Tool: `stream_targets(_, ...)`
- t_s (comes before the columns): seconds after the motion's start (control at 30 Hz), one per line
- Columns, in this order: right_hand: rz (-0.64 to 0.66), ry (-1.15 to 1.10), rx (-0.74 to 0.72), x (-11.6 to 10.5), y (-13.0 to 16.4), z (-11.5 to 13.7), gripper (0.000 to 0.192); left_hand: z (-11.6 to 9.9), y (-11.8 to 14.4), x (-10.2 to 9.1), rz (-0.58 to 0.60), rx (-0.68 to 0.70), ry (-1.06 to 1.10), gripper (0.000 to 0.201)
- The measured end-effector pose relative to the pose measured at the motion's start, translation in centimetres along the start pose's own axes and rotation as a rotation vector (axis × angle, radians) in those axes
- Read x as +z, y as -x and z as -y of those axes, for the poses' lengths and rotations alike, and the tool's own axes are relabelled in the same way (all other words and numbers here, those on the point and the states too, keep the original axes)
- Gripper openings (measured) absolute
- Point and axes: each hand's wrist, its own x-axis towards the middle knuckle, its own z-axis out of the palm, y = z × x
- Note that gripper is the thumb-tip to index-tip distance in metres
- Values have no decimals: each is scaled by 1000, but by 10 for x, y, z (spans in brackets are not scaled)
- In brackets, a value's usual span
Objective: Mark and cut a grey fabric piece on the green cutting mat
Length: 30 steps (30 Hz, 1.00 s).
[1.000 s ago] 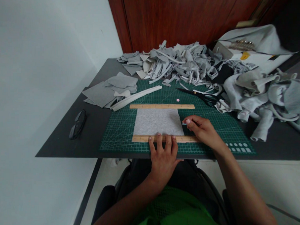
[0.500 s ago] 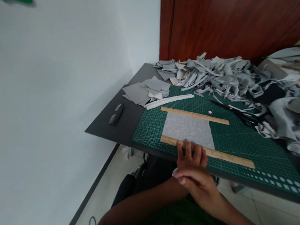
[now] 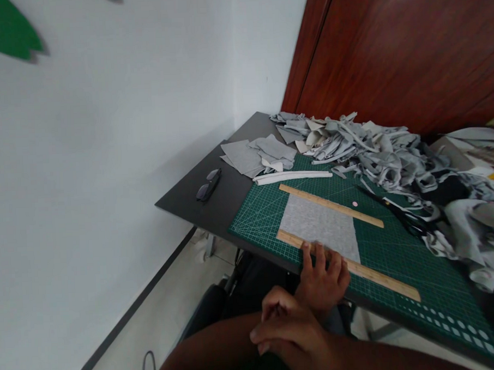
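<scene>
My left hand (image 3: 325, 280) lies with spread fingers on the near wooden ruler (image 3: 384, 280), pressing it near the lower edge of a grey fabric piece (image 3: 320, 222). The fabric lies flat on the green cutting mat (image 3: 254, 214). A second wooden ruler (image 3: 333, 205) rests along its far edge. Closer to my body, my right hand (image 3: 294, 327) is crossed over my left forearm, with its fingers curled in and pressed together. Whatever is inside those fingers is hidden.
Black scissors (image 3: 395, 211) and a small pink disc (image 3: 355, 204) lie right of the fabric. A heap of grey scraps (image 3: 376, 146) fills the back. Stacked grey pieces (image 3: 246, 158), a white strip (image 3: 291, 176) and glasses (image 3: 209, 185) are at left, near the wall.
My right hand has moved left and toward my body, and its fingers have curled in. My left hand stays on the near ruler. The camera view has tilted and shifted.
</scene>
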Motion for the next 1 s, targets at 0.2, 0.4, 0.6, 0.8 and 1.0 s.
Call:
stream_targets(0.2,278,31,-44,-42,-76,-3,22,-17,5,31,20,-55,22,32)
stream_targets(0.4,239,169,-61,-102,-125,-44,22,-3,4,-3,187,33,168,42)
stream_targets(0.6,435,299,35,-140,-110,-75,21,5,2,-15,125,32,62,49)
stream_targets(0.8,507,406,46,-138,-105,-80,26,3,1,-16,177,41,62,47)
stream_targets(1.0,536,411,51,-140,-107,-84,46,2,1,-15,164,29,57,43)
